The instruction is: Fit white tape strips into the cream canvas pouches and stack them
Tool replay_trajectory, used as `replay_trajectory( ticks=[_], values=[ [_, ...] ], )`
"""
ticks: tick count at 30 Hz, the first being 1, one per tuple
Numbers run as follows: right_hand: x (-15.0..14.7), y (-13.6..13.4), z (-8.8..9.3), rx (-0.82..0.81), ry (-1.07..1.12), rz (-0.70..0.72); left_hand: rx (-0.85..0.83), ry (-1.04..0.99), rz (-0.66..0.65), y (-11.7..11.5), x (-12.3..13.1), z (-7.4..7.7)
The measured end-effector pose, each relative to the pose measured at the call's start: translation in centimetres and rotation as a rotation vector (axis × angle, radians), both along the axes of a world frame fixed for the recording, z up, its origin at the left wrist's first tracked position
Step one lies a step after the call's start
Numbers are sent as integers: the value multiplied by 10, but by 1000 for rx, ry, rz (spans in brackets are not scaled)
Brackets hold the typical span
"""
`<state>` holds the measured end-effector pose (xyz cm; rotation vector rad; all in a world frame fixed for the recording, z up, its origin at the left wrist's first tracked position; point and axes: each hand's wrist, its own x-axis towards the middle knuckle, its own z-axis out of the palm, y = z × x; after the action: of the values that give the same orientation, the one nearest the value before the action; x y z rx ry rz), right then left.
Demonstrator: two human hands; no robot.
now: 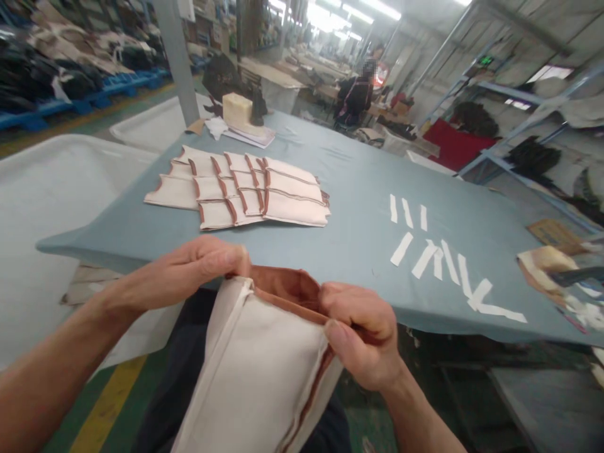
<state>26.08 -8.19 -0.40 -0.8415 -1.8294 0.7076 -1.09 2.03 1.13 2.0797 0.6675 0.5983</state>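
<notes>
– Where do we have the cover?
– At the bottom centre of the frame: we hold a cream sewn cover (259, 371) in front of the table (363, 182), mouth upward, its brown lining (283, 283) showing inside. The lower end runs out of the frame, so we cannot tell what it rests on.
– And our fingers?
– Our left hand (202, 258) is closed on the left corner of the mouth, though its fingertips are hidden. Our right hand (363, 333) pinches the right end, thumb against the cream outside, other fingers curled in by the lining.
– What could go wrong for us?
– If we tug our hands apart too hard, the strain could fall on the corner seams. An uneven pull could twist the rim, and if our right thumb slips, that end could fold inward and hide the lining.
– Anything around us at risk?
– The overlapping cream covers (292, 198), left of centre, lie close behind our left hand; a careless knuckle could slide them out of order. The white strips (401, 248) at the right look loose, so if we snag the blue-grey tablecloth (438, 308) along the near edge, we might drag them out of place.
</notes>
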Motion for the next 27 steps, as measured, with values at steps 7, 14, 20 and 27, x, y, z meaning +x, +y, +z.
replay_trajectory(
  ticks=[7,14,20,27],
  values=[
    [37,10,-33,-94,-142,-115,-211,-96,-167,-6,19,0],
    [20,32,-60,-195,-161,-8,-270,-38,-263,-15,16,1],
    [10,42,-60,-185,-156,42,-234,-68,-208,-19,13,-2],
    [7,30,-41,-158,-60,54,-224,-27,-110,-23,19,6]
  ],
)
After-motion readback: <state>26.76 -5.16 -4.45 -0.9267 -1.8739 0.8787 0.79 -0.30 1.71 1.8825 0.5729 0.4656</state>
